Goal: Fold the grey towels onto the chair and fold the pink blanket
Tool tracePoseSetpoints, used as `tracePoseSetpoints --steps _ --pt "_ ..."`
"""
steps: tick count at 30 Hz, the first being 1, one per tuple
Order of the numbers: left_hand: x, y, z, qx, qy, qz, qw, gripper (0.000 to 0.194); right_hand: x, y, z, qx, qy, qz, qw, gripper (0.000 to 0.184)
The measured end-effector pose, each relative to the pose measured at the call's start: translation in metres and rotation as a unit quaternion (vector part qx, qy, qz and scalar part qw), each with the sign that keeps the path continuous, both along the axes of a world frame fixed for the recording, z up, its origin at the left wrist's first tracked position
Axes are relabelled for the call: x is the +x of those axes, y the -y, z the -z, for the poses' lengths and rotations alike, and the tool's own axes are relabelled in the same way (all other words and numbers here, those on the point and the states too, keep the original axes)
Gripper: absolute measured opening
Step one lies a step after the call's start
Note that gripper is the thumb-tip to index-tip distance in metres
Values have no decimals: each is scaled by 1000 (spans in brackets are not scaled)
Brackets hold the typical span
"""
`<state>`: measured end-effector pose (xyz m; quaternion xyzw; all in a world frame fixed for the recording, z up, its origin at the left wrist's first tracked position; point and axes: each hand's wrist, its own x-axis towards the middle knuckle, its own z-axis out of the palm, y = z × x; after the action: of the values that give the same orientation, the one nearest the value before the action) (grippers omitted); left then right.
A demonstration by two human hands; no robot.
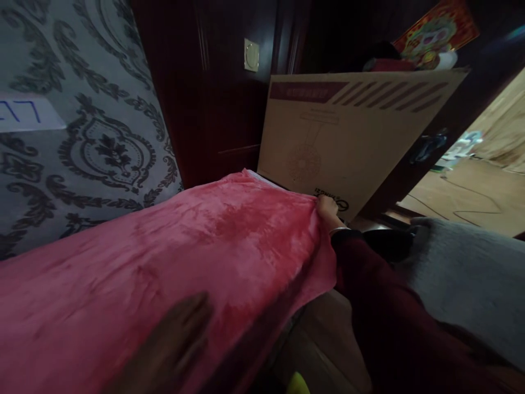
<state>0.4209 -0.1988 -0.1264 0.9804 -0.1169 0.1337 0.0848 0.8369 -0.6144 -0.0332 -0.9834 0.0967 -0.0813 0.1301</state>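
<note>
A pink plush blanket [197, 235] is spread over a long raised surface, which it hides, and hangs down at the near right side. At the blanket's far right corner, my right hand [328, 210] is closed on the edge, with the fingertips partly hidden. My left hand [172, 339] is over the near part of the blanket, blurred, with its fingers stretched out. Whether it touches the cloth I cannot tell. A strip of white edging shows along the blanket's far end.
Behind the blanket's far end leans a large cardboard box [348, 131] against a dark wooden door [221, 109]. Patterned wallpaper [110, 148] borders the left side. A grey plush-covered seat [467, 279] stands at right, and a doorway opens beyond it.
</note>
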Motion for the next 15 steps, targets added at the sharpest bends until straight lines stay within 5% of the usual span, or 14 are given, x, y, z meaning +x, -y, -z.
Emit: tracePoseSetpoints --steps 5,15 --pt "-31 44 17 14 53 15 998 60 6 0 7 0 -2 -4 1000 43" --pt "-49 48 35 20 26 -3 999 70 -1 -2 23 20 -39 -12 999 43"
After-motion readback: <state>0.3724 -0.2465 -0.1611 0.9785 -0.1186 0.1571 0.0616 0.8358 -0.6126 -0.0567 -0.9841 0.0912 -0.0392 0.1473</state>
